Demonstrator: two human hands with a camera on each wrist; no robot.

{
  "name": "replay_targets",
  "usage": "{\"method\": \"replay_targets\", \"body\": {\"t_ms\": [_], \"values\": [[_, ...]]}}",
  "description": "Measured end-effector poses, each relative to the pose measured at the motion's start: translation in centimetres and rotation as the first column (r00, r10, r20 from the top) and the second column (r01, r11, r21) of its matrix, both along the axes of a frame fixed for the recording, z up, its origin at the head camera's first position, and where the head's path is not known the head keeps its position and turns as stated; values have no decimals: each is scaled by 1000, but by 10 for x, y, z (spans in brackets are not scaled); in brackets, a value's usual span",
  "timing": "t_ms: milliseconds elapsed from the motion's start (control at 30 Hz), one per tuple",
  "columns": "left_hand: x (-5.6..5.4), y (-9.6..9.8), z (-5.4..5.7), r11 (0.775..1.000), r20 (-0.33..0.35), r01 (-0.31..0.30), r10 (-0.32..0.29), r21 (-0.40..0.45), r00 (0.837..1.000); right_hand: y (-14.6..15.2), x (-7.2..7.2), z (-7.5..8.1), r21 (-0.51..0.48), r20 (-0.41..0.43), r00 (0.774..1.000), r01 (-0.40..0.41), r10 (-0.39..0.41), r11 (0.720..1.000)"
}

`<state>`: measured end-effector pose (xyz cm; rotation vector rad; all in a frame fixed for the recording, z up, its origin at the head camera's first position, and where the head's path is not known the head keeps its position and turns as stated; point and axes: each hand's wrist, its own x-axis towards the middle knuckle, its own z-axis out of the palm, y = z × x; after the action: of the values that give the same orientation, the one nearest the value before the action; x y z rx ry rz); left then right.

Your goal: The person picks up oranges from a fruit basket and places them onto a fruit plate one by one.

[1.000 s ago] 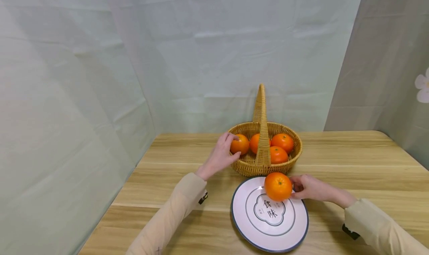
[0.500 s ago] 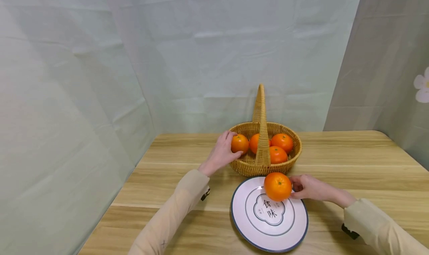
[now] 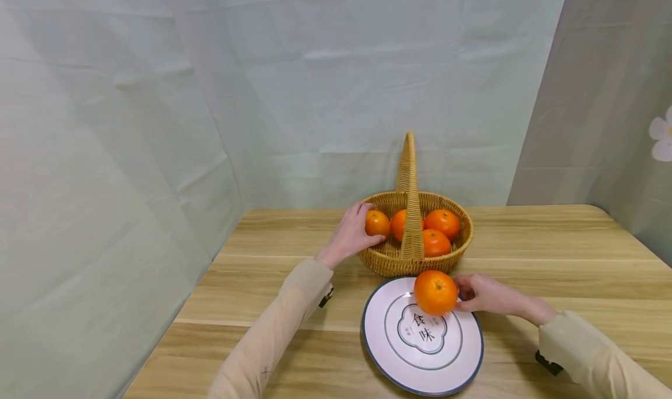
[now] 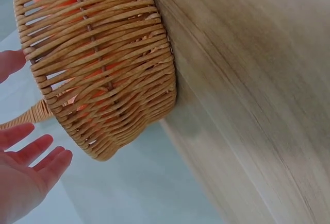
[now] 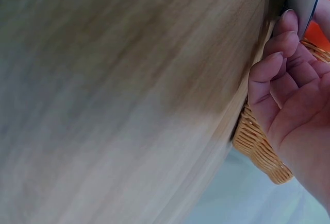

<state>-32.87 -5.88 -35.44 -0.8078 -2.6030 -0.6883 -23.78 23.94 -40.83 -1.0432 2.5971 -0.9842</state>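
Observation:
My left hand (image 3: 350,232) reaches over the left rim of the wicker basket (image 3: 391,266), thumb and fingers spread around an orange (image 3: 377,223). Its fingers stay above the rim in the left wrist view, and the basket wall hides most of the fruit. Another orange (image 3: 436,293) sits on the upper right part of a white plate (image 3: 385,352) with a dark rim and printed characters. Beside that orange, my right hand (image 3: 488,294) pinches the plate's rim, thumb above and curled fingers (image 5: 265,69) at its underside in the right wrist view.
The basket's tall arched handle (image 3: 412,200) rises over several more oranges (image 3: 442,224). Behind the wooden table (image 3: 567,270) hangs a pale cloth (image 3: 336,95). The plate stands just in front of the basket.
My left hand has edged right and slightly away from me, closing in on the leftmost orange in the basket. My right hand, the plate and the orange on it have stayed put.

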Motion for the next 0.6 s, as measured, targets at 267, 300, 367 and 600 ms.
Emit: {"method": "replay_targets", "body": {"t_ms": [267,300,367,600], "values": [[-5,1,1,999,27,-12,12,-30,1000,0,-1,-1,-5,-5,1000,-6,6,1000],[-5,1,1,999,31,-13,14,-32,999,0,-1,-1,-3,-6,1000,-5,5,1000],[-7,2,0,999,41,-18,20,-33,999,0,-1,-1,-2,-7,1000,-3,3,1000],[-11,3,-1,998,75,-30,33,-48,997,0,0,0,-1,4,1000,3,-3,1000]]}}
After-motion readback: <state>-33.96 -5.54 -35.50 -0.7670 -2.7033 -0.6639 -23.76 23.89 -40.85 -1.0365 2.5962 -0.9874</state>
